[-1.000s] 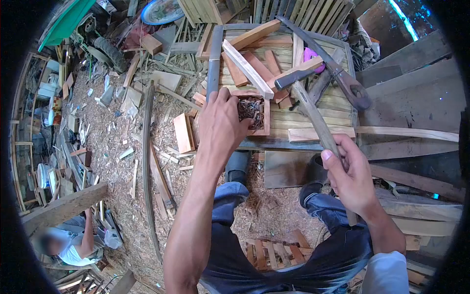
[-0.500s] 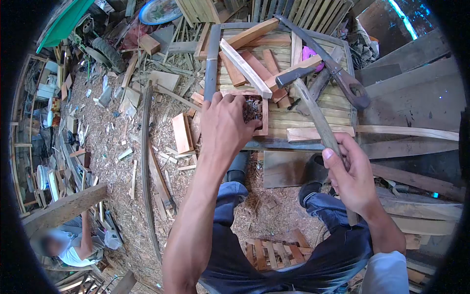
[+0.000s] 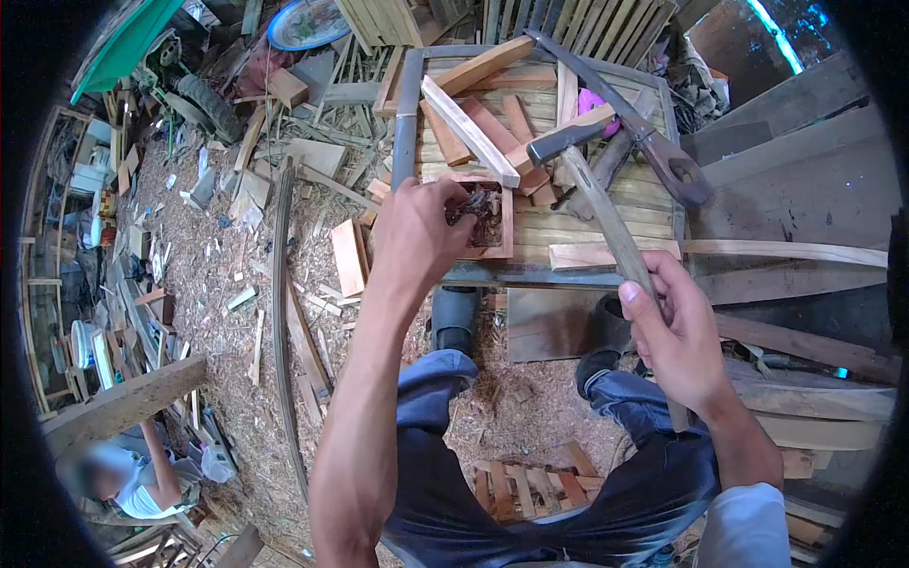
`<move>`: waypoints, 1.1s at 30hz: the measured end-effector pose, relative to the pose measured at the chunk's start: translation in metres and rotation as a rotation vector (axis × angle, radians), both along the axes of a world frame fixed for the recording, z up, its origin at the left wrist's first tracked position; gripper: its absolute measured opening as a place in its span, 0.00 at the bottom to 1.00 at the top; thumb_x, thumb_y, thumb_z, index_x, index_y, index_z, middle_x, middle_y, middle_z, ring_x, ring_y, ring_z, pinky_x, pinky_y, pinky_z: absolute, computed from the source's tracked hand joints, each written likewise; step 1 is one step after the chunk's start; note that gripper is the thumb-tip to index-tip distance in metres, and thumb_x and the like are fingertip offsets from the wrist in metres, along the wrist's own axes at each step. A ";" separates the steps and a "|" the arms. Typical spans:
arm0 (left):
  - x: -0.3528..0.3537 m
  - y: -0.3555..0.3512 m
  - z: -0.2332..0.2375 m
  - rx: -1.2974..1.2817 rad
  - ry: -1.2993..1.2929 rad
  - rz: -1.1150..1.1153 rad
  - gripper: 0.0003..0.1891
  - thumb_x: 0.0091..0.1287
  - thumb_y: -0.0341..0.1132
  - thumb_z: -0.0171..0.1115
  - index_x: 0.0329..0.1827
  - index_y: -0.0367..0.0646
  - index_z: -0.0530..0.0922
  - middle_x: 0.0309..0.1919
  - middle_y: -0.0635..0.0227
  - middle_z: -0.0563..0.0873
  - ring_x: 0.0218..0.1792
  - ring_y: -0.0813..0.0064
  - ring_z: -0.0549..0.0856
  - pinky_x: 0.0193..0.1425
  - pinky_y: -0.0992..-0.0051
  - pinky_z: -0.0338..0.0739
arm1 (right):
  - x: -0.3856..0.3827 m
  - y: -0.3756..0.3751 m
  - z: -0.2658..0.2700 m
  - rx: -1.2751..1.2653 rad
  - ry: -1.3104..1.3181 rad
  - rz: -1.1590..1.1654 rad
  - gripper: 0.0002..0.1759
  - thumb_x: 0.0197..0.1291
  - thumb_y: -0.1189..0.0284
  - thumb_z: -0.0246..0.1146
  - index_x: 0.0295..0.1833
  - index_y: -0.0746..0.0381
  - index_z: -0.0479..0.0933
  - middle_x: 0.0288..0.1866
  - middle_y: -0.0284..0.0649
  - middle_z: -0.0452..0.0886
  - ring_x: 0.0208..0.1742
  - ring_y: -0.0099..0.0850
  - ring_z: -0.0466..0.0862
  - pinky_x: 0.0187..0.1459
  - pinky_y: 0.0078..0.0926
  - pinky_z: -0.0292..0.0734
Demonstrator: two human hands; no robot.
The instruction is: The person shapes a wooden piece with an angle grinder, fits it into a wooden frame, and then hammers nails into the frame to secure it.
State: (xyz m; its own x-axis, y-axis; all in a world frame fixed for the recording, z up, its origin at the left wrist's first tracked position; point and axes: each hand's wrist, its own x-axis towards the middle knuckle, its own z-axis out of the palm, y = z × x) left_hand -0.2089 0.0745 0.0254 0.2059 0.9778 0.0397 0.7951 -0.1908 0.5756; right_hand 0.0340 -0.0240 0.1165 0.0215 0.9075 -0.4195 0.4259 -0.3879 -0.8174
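Curled tighter, left grip (image 3: 421, 232) dips into the wooden box (image 3: 507, 223), hold unclear; right grip (image 3: 679, 333) closes round the hammer (image 3: 603, 210).

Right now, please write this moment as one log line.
left hand: fingers inside wooden box, grip unclear | right hand: holding hammer by handle | handsaw: lying on slatted table

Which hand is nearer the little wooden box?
The left hand: its fingers dip into the box; the right hand is off to the box's right, holding the hammer.
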 end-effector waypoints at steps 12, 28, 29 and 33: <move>-0.010 0.001 0.012 -0.231 -0.126 -0.014 0.12 0.63 0.33 0.68 0.49 0.40 0.86 0.40 0.53 0.87 0.39 0.61 0.86 0.48 0.65 0.78 | -0.002 0.001 -0.002 -0.008 0.015 0.002 0.14 0.73 0.69 0.57 0.56 0.68 0.72 0.40 0.41 0.83 0.43 0.24 0.79 0.49 0.26 0.73; -0.036 0.003 0.013 -0.139 -0.079 0.050 0.07 0.58 0.29 0.66 0.37 0.36 0.84 0.36 0.53 0.86 0.40 0.53 0.86 0.49 0.61 0.79 | -0.002 -0.001 -0.014 0.023 0.084 0.011 0.14 0.75 0.69 0.56 0.59 0.63 0.69 0.30 0.28 0.71 0.18 0.11 0.63 0.18 0.13 0.57; -0.037 0.002 0.014 -0.157 -0.063 0.030 0.07 0.57 0.30 0.67 0.36 0.36 0.84 0.34 0.53 0.86 0.39 0.53 0.87 0.47 0.61 0.80 | -0.003 -0.001 -0.012 0.016 0.074 0.009 0.13 0.74 0.69 0.57 0.58 0.64 0.69 0.32 0.29 0.73 0.22 0.13 0.65 0.22 0.15 0.60; -0.028 -0.006 0.012 -0.115 0.064 -0.026 0.11 0.55 0.37 0.73 0.32 0.37 0.85 0.30 0.53 0.87 0.35 0.53 0.88 0.43 0.59 0.82 | -0.005 0.001 -0.005 -0.019 0.020 -0.006 0.13 0.73 0.71 0.58 0.55 0.68 0.72 0.39 0.38 0.82 0.41 0.21 0.77 0.46 0.24 0.73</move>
State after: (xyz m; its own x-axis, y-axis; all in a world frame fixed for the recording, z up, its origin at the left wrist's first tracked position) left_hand -0.2373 0.0689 0.0377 0.2301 0.9694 -0.0862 0.8266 -0.1479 0.5430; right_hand 0.0289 -0.0230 0.1112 0.0180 0.8992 -0.4371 0.4075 -0.4059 -0.8181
